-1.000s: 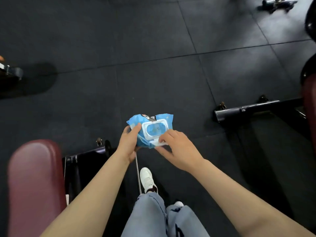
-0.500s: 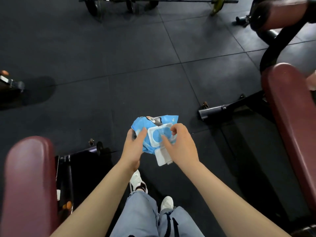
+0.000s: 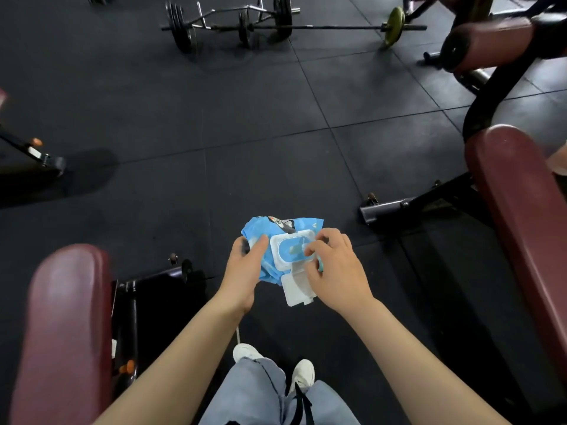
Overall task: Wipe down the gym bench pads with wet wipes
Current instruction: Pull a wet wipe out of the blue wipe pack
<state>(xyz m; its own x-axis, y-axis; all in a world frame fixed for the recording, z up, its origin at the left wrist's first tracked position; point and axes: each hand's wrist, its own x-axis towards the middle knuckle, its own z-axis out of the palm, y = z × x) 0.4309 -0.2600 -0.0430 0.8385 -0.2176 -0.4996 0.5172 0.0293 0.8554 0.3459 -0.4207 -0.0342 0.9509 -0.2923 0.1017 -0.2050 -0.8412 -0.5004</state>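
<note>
A blue wet-wipe pack (image 3: 266, 237) is held in front of me above the floor. My left hand (image 3: 247, 265) grips its left side with the thumb on top. The pack's white plastic lid (image 3: 297, 286) hangs flipped open toward me. My right hand (image 3: 333, 265) has curled fingertips at the dispenser opening (image 3: 294, 249); whether they pinch a wipe is hidden. One dark red bench pad (image 3: 66, 329) stands at my lower left and another dark red bench pad (image 3: 524, 228) runs along the right.
The floor is black rubber tile. Barbells with plates (image 3: 245, 26) lie on the floor at the back. A black bench foot (image 3: 399, 208) reaches out from the right bench. A padded roller (image 3: 487, 41) sits at upper right. My legs and white shoes (image 3: 276, 366) are below.
The lid went from closed to flipped open. My right fingers moved from the lid's edge up to the opening. The view tilted up, bringing the barbells and right bench into sight.
</note>
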